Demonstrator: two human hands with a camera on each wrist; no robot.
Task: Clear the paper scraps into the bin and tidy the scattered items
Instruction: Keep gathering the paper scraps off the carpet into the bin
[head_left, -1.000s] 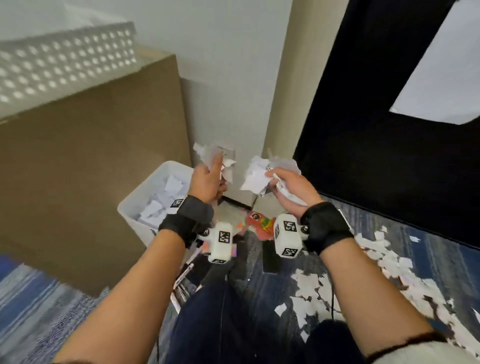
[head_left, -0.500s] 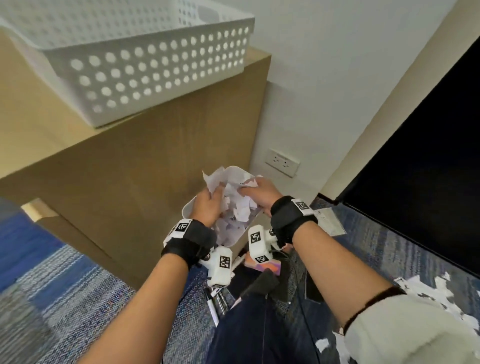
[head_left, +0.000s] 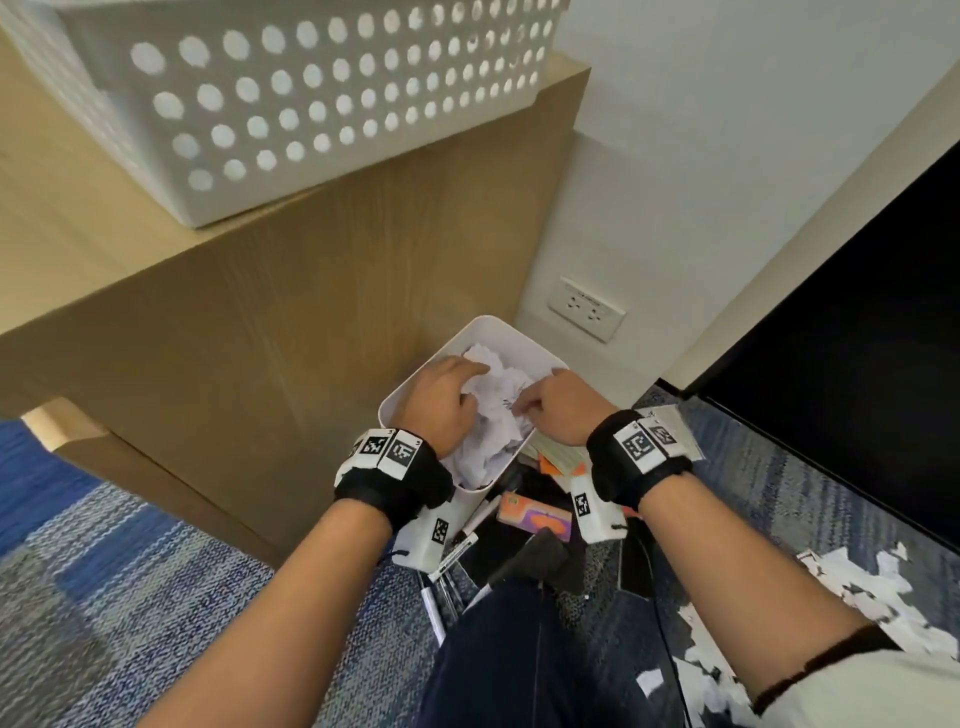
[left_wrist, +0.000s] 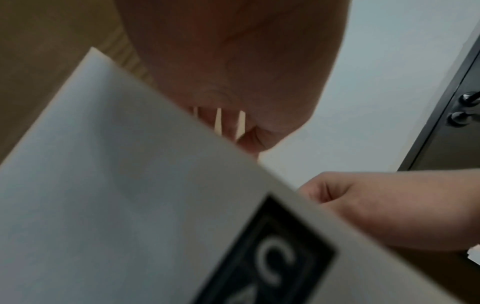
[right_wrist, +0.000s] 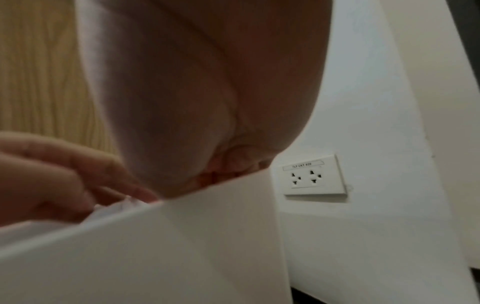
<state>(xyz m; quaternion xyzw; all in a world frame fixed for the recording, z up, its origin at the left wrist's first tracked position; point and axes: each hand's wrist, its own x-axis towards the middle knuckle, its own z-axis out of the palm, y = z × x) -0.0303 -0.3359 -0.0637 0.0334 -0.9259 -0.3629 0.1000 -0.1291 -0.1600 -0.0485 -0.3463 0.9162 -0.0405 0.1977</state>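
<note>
The paper scraps (head_left: 493, 410) are heaped to the rim of the white bin (head_left: 524, 340), which stands on the carpet against the wooden cabinet (head_left: 322, 332). Both hands press down on the heap: the left hand (head_left: 441, 400) lies flat with fingers spread, and the right hand (head_left: 553, 410) is loosely open. More loose scraps (head_left: 857, 587) lie on the carpet to the right. Pressing too hard could tip the bin or spill paper over its edge onto the pens (head_left: 462, 545) beside it.

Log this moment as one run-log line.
left hand and right hand on paper scraps in bin | more scraps on carpet
</note>
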